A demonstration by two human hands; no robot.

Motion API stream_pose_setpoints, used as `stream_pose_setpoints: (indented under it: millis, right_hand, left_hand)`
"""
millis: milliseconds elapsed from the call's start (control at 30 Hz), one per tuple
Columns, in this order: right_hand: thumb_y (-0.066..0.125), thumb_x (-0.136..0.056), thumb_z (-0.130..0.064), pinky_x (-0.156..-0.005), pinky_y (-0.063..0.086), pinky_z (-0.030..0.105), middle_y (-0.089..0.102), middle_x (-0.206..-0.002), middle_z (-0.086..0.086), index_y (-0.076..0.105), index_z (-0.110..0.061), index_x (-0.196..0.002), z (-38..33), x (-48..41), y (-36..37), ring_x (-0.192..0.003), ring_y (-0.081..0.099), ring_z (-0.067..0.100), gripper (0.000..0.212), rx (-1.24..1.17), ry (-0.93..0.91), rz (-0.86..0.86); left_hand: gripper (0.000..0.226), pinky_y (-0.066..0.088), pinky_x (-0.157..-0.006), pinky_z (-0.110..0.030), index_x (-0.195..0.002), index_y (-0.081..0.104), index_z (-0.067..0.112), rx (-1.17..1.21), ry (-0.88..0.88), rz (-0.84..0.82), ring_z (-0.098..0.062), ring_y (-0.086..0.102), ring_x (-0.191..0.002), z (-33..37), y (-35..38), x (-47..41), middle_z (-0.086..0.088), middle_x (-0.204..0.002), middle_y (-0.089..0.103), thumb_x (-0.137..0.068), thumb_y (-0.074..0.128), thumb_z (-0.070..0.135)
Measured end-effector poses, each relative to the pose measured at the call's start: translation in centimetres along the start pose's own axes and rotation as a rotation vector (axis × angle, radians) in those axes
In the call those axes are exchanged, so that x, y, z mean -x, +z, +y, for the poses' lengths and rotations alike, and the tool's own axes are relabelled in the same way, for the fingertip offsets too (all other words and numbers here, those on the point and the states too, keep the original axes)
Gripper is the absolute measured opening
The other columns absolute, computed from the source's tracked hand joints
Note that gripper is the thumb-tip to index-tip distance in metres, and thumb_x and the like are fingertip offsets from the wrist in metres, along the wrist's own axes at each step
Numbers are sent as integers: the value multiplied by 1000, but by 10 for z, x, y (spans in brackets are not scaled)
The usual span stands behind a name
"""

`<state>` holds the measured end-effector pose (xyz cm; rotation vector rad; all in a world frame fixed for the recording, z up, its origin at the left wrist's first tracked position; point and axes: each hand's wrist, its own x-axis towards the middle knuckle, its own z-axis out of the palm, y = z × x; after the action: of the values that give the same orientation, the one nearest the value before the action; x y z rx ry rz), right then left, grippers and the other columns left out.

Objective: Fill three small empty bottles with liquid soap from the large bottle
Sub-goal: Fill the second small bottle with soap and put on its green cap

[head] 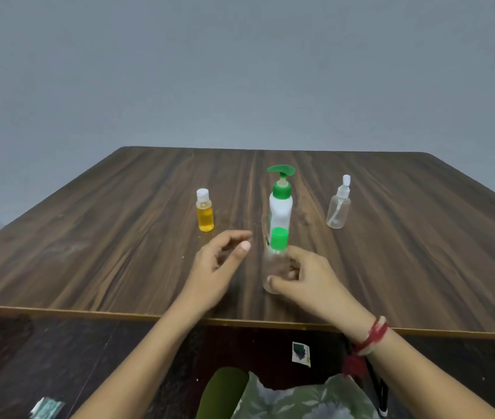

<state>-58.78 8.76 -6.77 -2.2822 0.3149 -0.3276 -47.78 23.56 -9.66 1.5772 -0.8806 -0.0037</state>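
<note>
A large white pump bottle (pixel 281 210) with a green pump head stands mid-table. In front of it my right hand (pixel 306 279) grips a small clear bottle (pixel 274 261) with a green cap, upright near the table's front edge. My left hand (pixel 219 264) hovers just left of that bottle, fingers loosely curled and holding nothing. A small bottle of yellow liquid (pixel 205 211) with a white cap stands to the left. On the right stands a clear spray bottle (pixel 339 205) with a white nozzle, which looks empty.
The wooden table (pixel 89 237) stretches wide on both sides, its front edge just under my wrists. Below it lie a dark floor, scraps of paper (pixel 300 353) and patterned green cloth on my lap (pixel 300 400).
</note>
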Motion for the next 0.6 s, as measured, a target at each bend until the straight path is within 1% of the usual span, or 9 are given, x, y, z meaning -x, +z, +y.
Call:
stream_pose_setpoints:
  millis: [67,133,200,300,400,433,467,533,600]
  right_hand:
    - [69,-75,-22,-63,45,19,65,-77,-4,63,-20,-101,-6,-11,12,-60,53,3,27,27,-49,-53]
    - [67,-78,-22,-63,44,20,64,-80,-3,61,-19,-108,-9,-24,24,-63,52,4,31,67,-108,-99]
    - [65,-79,-20,-65,45,22,65,-89,0,57,-18,-116,-12,-35,33,-69,54,6,38,66,-141,-127]
    - [63,-81,-17,-79,53,36,66,-103,5,51,-19,-124,-14,-47,41,-87,62,18,45,18,-149,-145]
    - [60,-84,-12,-89,53,42,66,-109,7,52,-14,-122,-16,-52,45,-99,64,21,38,-88,-167,-148]
    - [59,-85,-11,-90,52,40,66,-110,7,53,-12,-121,-15,-53,46,-101,63,20,36,-94,-170,-144]
    - [58,-87,-10,-88,52,34,65,-110,5,53,-12,-120,-15,-54,47,-100,62,17,34,-74,-173,-138]
    - [56,-89,-7,-79,47,20,63,-105,-1,52,-12,-122,-14,-55,48,-96,58,12,34,-21,-189,-107]
    - [55,-89,-5,-78,42,17,63,-107,0,51,-13,-123,-13,-55,49,-96,57,12,35,6,-198,-71]
  left_hand:
    - [48,46,-91,-17,-129,54,17,70,13,-63,-7,58,-117,4,1,-2,4,-123,63,-87,52,41]
    - [51,46,-92,-18,-135,46,16,77,14,-91,-7,56,-120,7,0,-6,0,-129,59,-89,52,37]
    - [47,47,-93,-19,-135,46,16,39,16,-88,-7,57,-118,6,-3,-11,0,-125,61,-91,51,32]
    - [37,47,-91,-18,-130,51,16,8,0,-66,-5,60,-113,4,-8,-18,1,-117,65,-93,52,16]
    - [33,48,-88,-16,-122,58,20,-23,-20,-35,-3,63,-106,2,-10,-22,6,-108,68,-92,56,7]
    - [33,49,-88,-18,-119,60,22,-29,-27,-10,-3,64,-104,1,-10,-22,7,-106,69,-90,59,7]
    - [32,50,-88,-20,-117,63,24,-41,-29,25,-3,65,-102,-1,-10,-23,7,-104,70,-89,62,9]
    - [31,52,-90,-24,-113,67,25,-98,-23,110,-4,66,-101,-3,-9,-23,6,-102,72,-85,67,14]
    - [29,52,-87,-21,-110,70,25,-133,-28,185,-4,66,-99,-2,-5,-23,6,-102,72,-83,71,13]
